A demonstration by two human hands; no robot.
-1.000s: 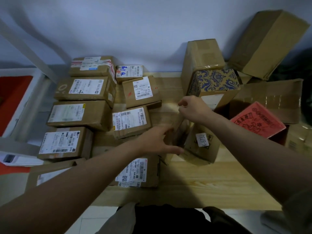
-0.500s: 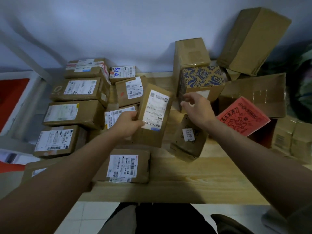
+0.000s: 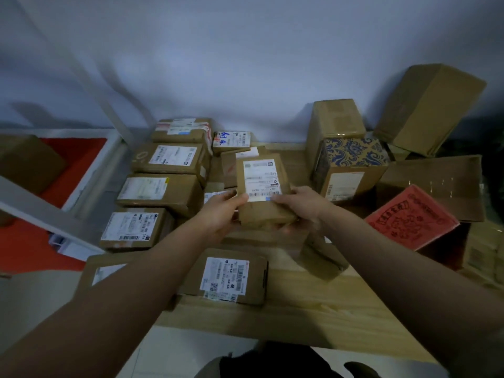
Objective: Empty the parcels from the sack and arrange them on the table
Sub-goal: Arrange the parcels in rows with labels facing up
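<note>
A: Both hands on it now: the left hand [image 3: 221,211] and right hand [image 3: 298,205] grip the near corners of the labelled parcel [image 3: 261,190], held above the table [image 3: 313,309], twelve o'clock from the flat box [image 3: 226,276].

B: Looks light and stiff, plain cardboard. The label may be slick, so edges suit best.
</note>
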